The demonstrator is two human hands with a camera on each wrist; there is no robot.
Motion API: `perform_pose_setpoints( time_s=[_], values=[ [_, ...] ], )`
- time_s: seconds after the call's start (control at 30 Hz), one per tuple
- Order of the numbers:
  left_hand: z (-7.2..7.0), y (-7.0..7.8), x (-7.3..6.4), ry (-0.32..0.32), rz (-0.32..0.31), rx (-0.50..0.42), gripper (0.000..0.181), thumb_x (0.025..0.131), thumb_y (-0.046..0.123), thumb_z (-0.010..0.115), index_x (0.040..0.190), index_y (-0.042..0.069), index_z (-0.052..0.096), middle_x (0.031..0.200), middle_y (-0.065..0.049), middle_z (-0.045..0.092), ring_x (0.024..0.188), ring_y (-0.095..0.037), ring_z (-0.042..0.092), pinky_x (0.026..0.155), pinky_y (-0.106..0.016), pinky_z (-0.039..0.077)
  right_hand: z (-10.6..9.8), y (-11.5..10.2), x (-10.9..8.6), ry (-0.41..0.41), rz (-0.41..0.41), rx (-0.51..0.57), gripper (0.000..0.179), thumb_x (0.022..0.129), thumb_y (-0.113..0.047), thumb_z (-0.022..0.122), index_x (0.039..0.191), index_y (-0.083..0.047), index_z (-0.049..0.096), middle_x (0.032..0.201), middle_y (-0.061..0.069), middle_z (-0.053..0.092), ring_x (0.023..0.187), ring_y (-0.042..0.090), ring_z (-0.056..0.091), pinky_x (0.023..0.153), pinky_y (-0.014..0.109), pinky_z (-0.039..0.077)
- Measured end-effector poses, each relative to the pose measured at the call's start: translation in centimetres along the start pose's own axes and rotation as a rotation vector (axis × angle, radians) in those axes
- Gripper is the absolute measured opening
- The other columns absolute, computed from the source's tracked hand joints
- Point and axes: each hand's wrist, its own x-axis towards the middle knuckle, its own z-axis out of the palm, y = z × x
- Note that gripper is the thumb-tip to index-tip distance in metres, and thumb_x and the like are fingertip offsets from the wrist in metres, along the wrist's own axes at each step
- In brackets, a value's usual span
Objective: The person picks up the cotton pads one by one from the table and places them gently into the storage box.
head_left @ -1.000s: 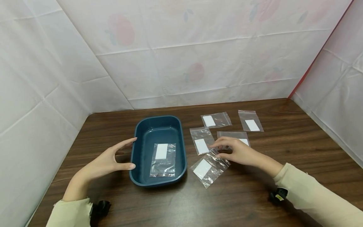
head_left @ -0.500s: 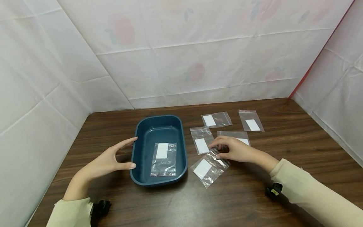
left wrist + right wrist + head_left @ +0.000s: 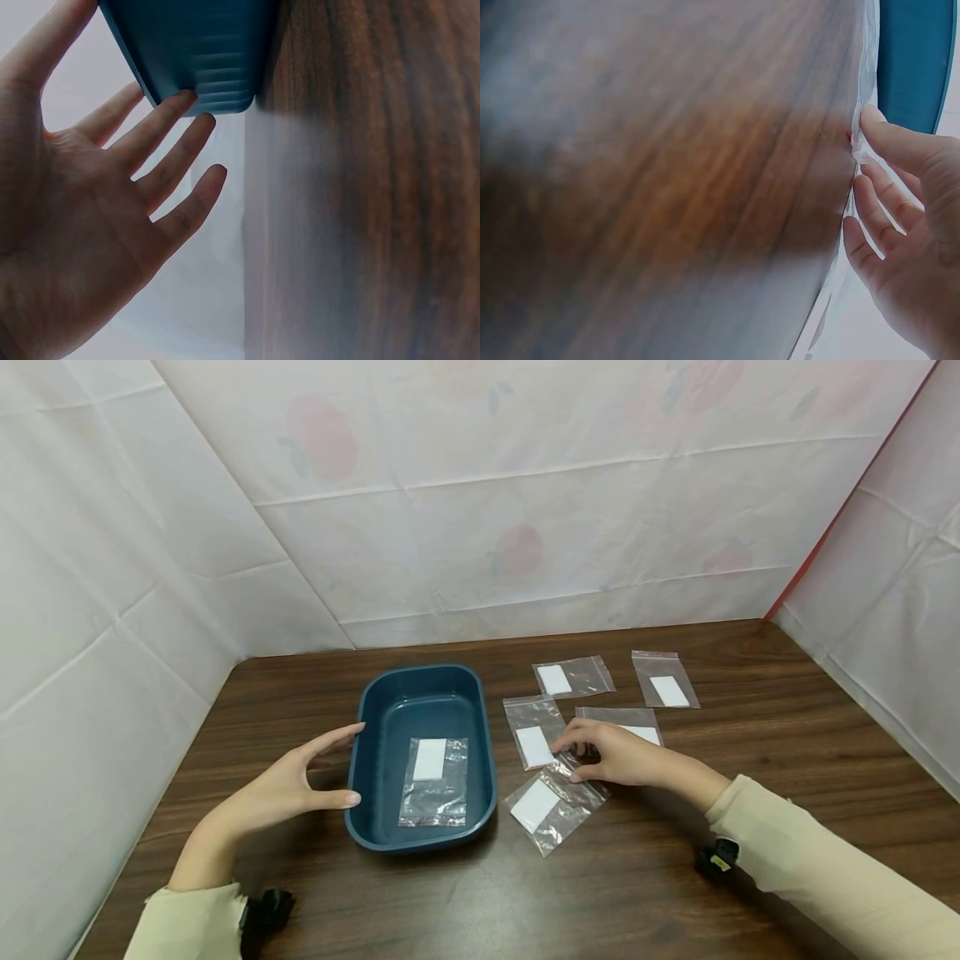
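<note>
My left hand [image 3: 273, 785] is spread at the left side of a dark blue plastic tub [image 3: 487, 777], with its thumb and a fingertip at the rim. The left wrist view shows its fingers [image 3: 176, 161] extended beside the tub's wall. Inside the tub lies a clear zip bag [image 3: 435, 802] with a white card in it. My right hand [image 3: 622, 756] pinches the sealing edge of another clear zip bag [image 3: 562, 818] lying right of the tub. In the right wrist view the thumb [image 3: 892, 139] bears on the bunched plastic, with curled fingers close by.
Several more zip bags with white cards lie right of the tub: one touching the right hand's fingertips [image 3: 534, 745], one partly behind that hand [image 3: 643, 731], and others farther back [image 3: 577, 677]. White patterned cloth [image 3: 450, 527] encloses the brown wood-grain table [image 3: 525, 910].
My right hand has shifted slightly left and its thumb has settled on the near bag's edge. The left hand, tub and other bags keep nearly the same places.
</note>
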Motion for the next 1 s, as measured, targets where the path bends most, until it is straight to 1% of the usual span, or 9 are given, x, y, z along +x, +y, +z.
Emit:
perform_pose_setpoints(
  time_s=[0.13, 0.27, 0.43, 0.6, 0.7, 0.8, 1.0],
  values=[
    [0.0, 0.0, 0.0, 0.002, -0.002, 0.003, 0.086, 0.086, 0.032, 0.079, 0.156, 0.023, 0.031, 0.156, -0.013, 0.033, 0.136, -0.046, 0.035, 0.097, -0.071, 0.035, 0.0, -0.1, 0.1, -0.006, 0.002, -0.003, 0.035, 0.084, -0.018, 0.08, 0.118, -0.013, 0.071, 0.112, -0.004, 0.061, 0.091, 0.01, 0.055, 0.078, 0.03, 0.05],
    [0.0, -0.1, 0.0, 0.002, 0.001, 0.003, 0.085, 0.086, 0.033, 0.079, 0.156, 0.023, 0.031, 0.157, -0.013, 0.033, 0.136, -0.046, 0.034, 0.098, -0.07, 0.034, 0.0, -0.1, 0.3, -0.001, -0.005, -0.003, 0.03, 0.085, -0.017, 0.079, 0.114, -0.014, 0.072, 0.104, -0.007, 0.061, 0.089, 0.01, 0.055, 0.077, 0.029, 0.05],
    [0.0, -0.2, 0.0, 0.0, 0.003, 0.001, 0.085, 0.086, 0.032, 0.079, 0.156, 0.024, 0.031, 0.157, -0.012, 0.033, 0.137, -0.045, 0.034, 0.098, -0.071, 0.035, 0.1, -0.2, 0.5, 0.008, -0.008, 0.009, 0.026, 0.083, -0.015, 0.081, 0.106, -0.014, 0.068, 0.09, -0.009, 0.059, 0.082, 0.01, 0.053, 0.073, 0.027, 0.049],
    [0.0, -0.1, 0.0, -0.002, -0.003, 0.009, 0.085, 0.086, 0.033, 0.079, 0.156, 0.025, 0.031, 0.157, -0.012, 0.033, 0.136, -0.046, 0.033, 0.096, -0.072, 0.035, 0.0, -0.3, 0.6, -0.003, 0.013, 0.07, 0.021, 0.085, -0.012, 0.079, 0.101, -0.014, 0.065, 0.08, -0.01, 0.056, 0.074, 0.007, 0.053, 0.066, 0.026, 0.048],
    [0.0, -0.1, 0.1, 0.0, -0.002, 0.011, 0.085, 0.086, 0.033, 0.079, 0.156, 0.024, 0.031, 0.157, -0.011, 0.033, 0.137, -0.046, 0.033, 0.096, -0.073, 0.034, 0.0, -0.4, 0.6, 0.007, 0.016, 0.104, 0.018, 0.086, -0.011, 0.077, 0.098, -0.013, 0.064, 0.078, -0.011, 0.057, 0.073, 0.006, 0.054, 0.064, 0.025, 0.048],
    [0.0, -0.1, 0.1, 0.002, 0.002, 0.01, 0.086, 0.085, 0.032, 0.079, 0.156, 0.024, 0.031, 0.157, -0.01, 0.034, 0.137, -0.044, 0.033, 0.097, -0.073, 0.033, -0.2, -0.6, 0.6, 0.04, 0.007, 0.126, 0.018, 0.085, -0.011, 0.078, 0.096, -0.013, 0.064, 0.078, -0.011, 0.058, 0.073, 0.006, 0.056, 0.064, 0.025, 0.049],
    [0.0, 0.0, 0.0, 0.003, 0.007, 0.007, 0.086, 0.086, 0.031, 0.079, 0.156, 0.023, 0.031, 0.157, -0.011, 0.033, 0.137, -0.045, 0.033, 0.097, -0.072, 0.033, -0.7, -1.1, 0.4, 0.101, -0.016, 0.133, 0.019, 0.084, -0.011, 0.078, 0.1, -0.011, 0.068, 0.083, -0.01, 0.062, 0.078, 0.007, 0.059, 0.07, 0.026, 0.051]
  ],
)
